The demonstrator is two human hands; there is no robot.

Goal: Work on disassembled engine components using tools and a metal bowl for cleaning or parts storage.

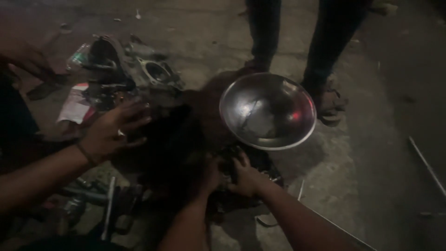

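My left hand and my right hand meet low in the middle, both curled onto a dark, greasy engine part that lies on the concrete floor. The part is mostly in shadow, so its shape is hard to make out. A shiny steel bowl sits just above my hands, touching or overlapping the part's far edge. A large dark casing lies directly left of my left hand.
Another person's hand, with a wristband and ring, rests on the dark casing from the left. A metal cylinder block and loose parts lie at upper left. Someone stands behind the bowl in sandals. Tools lie at lower left.
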